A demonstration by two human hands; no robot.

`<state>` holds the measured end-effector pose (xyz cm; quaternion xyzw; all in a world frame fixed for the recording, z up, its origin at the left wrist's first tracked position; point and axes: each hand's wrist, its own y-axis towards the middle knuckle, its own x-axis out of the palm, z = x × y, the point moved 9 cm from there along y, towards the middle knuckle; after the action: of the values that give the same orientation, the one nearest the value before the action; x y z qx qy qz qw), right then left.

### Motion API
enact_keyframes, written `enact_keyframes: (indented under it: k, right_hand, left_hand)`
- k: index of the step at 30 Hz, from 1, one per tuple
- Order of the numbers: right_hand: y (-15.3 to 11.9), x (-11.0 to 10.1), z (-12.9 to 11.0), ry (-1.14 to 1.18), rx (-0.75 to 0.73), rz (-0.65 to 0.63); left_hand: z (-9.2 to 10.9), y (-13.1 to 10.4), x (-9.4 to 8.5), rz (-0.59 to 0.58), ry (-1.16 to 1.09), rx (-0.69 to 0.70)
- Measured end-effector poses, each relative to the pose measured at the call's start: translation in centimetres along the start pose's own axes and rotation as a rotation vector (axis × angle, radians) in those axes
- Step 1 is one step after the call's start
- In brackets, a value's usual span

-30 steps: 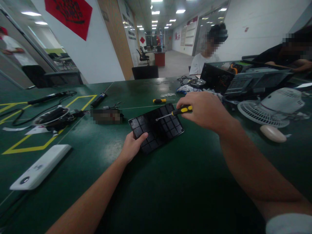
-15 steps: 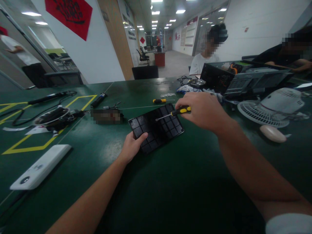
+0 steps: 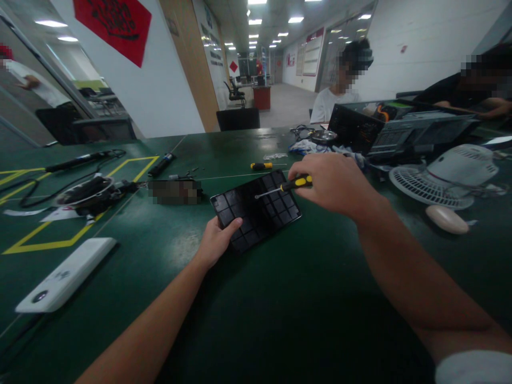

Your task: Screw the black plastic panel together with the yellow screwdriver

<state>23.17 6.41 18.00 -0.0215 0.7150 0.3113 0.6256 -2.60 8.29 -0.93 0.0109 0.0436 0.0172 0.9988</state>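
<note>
My left hand is closed on the near left edge of a black compartment tray, thumb on top and fingers hidden below. Thin ridges split the tray into square cells around a darker middle strip. My right hand grips a yellow and black screwdriver, its shaft slanting left and down over the tray. At the shaft's end is a small pale rounded tip; whether it touches the tray I cannot tell. A second yellow and black screwdriver lies on the green table just beyond the tray.
To the left lie a white rectangular device, a coil of black cables and a blurred-out box. On the right are a white fan-like part, a beige oval piece and an opened metal case. Two people sit beyond.
Both hands, the tray and the screwdriver look practically unchanged. In the far left background, a standing person has shifted slightly.
</note>
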Motion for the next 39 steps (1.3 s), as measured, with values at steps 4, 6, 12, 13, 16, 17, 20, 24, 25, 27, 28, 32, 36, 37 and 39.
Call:
enact_keyframes:
  k: [4, 6, 12, 13, 16, 17, 20, 24, 25, 27, 28, 32, 36, 37, 39]
  right_hand:
    - [-0.1, -0.1, 0.0, -0.007, 0.03, -0.02]
    - [-0.1, 0.0, 0.0, -0.02, 0.041, -0.033]
    - [-0.2, 0.1, 0.3, -0.045, 0.089, -0.069]
    - [-0.2, 0.1, 0.4, -0.053, 0.096, -0.073]
    - [-0.4, 0.3, 0.5, -0.076, 0.117, -0.103]
    - [-0.4, 0.4, 0.5, -0.08, 0.123, -0.122]
    - [-0.5, 1.2, 0.6, -0.096, 0.142, -0.206]
    - [-0.5, 1.8, 0.9, -0.002, 0.136, -0.253]
    - [-0.4, 1.8, 1.0, 0.048, 0.125, -0.242]
    - [-0.4, 1.4, 1.4, 0.122, 0.101, -0.207]
    - [-0.4, 1.1, 1.5, 0.135, 0.089, -0.187]
    - [-0.2, -0.1, 2.0, 0.102, 0.05, -0.103]
    - [0.0, -0.8, 1.9, 0.084, 0.035, -0.042]
    - [0.0, -0.8, 1.8, 0.086, 0.025, -0.029]
    - [0.1, -0.9, 1.4, 0.091, -0.001, 0.007]
  left_hand:
    - [0.0, 0.0, 0.0, -0.006, 0.01, -0.002]
    - [0.1, 0.0, 0.1, -0.004, 0.011, 0.001]
    - [0.2, -0.1, 0.0, 0.005, -0.001, -0.002]
    - [0.2, -0.1, 0.0, 0.009, -0.002, -0.001]
    - [0.0, -0.1, 0.0, 0.008, -0.003, -0.01]
    - [-0.1, -0.1, 0.0, 0.007, -0.007, -0.017]
    - [-0.4, 0.0, 0.0, 0.007, -0.016, -0.025]
    - [-0.5, 0.1, -0.1, 0.002, -0.008, -0.021]
    - [-0.5, 0.1, -0.1, 0.0, -0.008, -0.022]
    - [-0.4, 0.1, -0.1, -0.004, -0.011, -0.024]
    - [-0.3, 0.0, 0.0, -0.005, -0.012, -0.024]
    - [0.0, -0.1, 0.1, -0.005, -0.023, -0.015]
    - [0.0, -0.1, 0.2, -0.008, -0.039, -0.024]
    - [0.0, -0.1, 0.2, -0.005, -0.038, -0.025]
    - [0.1, -0.2, 0.1, 0.003, -0.03, -0.021]
